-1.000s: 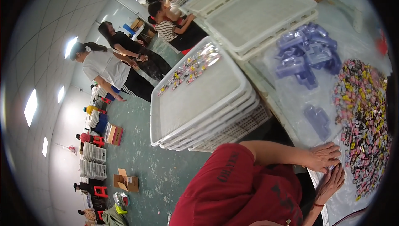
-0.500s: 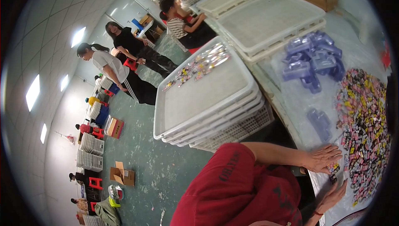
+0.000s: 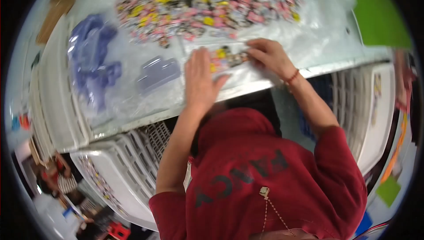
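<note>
Plastic-covered surface: left hand flat, spread, right hand pinching a part-filled strip at near edge; big heap of small pcs unsorted, clear trays empty.

Stacked white trays, blue plastic holders, green panel

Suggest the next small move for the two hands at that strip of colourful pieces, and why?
Probably slide the right hand along the strip of small colourful pieces to straighten it. The left hand already lies flat over its near end, and the right hand's fingertips rest on its far end.
</note>
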Motion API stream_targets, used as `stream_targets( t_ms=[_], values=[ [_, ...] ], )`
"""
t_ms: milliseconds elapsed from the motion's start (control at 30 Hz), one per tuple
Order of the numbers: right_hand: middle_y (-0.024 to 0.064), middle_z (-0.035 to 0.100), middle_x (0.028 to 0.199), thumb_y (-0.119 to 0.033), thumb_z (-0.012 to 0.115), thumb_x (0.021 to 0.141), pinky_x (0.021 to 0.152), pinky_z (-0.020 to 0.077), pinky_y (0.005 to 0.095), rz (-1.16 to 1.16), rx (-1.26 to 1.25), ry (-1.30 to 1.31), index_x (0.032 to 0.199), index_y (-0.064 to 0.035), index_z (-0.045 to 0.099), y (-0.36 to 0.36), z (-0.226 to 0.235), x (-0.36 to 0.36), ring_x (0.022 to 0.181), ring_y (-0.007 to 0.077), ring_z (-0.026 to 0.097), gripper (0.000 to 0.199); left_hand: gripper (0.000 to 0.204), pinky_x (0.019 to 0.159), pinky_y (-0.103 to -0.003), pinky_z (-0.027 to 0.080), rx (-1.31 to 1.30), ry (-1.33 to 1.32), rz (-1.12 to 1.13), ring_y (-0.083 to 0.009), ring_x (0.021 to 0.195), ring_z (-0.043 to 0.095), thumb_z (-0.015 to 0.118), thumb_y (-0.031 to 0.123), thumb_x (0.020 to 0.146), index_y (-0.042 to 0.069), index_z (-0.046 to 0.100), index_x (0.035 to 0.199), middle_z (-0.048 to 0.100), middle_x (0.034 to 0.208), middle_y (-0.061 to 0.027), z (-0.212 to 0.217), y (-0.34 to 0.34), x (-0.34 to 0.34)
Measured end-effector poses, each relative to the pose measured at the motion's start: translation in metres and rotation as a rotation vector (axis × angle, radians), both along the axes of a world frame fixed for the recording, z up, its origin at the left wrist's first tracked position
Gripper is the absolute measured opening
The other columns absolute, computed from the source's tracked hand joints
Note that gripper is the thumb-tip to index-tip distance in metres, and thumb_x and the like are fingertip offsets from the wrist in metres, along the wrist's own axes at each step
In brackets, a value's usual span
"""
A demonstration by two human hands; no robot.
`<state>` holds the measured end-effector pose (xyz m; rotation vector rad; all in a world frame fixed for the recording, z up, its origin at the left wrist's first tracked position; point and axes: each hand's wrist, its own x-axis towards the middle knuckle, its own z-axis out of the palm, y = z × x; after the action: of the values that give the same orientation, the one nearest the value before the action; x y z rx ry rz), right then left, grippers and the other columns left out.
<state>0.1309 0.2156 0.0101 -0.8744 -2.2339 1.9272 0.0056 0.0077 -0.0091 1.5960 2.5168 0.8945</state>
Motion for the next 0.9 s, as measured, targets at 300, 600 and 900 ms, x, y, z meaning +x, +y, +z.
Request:
stream_targets(
  t_ms=[300,600,900],
  values=[
    [-0.0007,0.063,0.078,-0.015,0.063,0.093,0.056,0.0471,0.0209,-0.084,-0.138,0.030,0.100,-0.0028,0.063,-0.012,-0.001,0.006,0.064,0.0052,0.057,0.014,0.088,0.106,-0.050,0.029,0.008,-0.194,0.025,-0.0423,0.131,0.034,0.078,0.033,0.073,-0.003,0.033,0.140,0.043,0.137,-0.0242,0.004,-0.010,-0.001],
    [-0.0009,0.062,0.077,-0.014,0.064,0.092,0.060,0.0478,0.0212,-0.010,-0.292,0.029,0.105,-0.0024,0.060,-0.005,0.001,0.003,0.067,0.0061,0.058,0.017,0.085,0.105,-0.049,0.032,0.067,-0.248,0.031,-0.0412,0.130,0.037,0.080,0.030,0.071,0.000,0.037,0.138,0.048,0.134,-0.0202,0.013,-0.004,0.000],
    [0.0075,0.065,0.088,-0.015,0.073,0.081,0.066,0.0516,0.0306,0.079,0.802,0.142,0.107,-0.0039,0.066,-0.010,0.008,-0.005,0.074,0.0219,0.065,0.029,0.079,0.105,-0.049,0.034,0.120,-0.119,-0.016,-0.0418,0.130,0.036,0.080,0.029,0.070,-0.001,0.044,0.133,0.047,0.135,-0.0198,0.008,0.006,-0.008]
  ],
)
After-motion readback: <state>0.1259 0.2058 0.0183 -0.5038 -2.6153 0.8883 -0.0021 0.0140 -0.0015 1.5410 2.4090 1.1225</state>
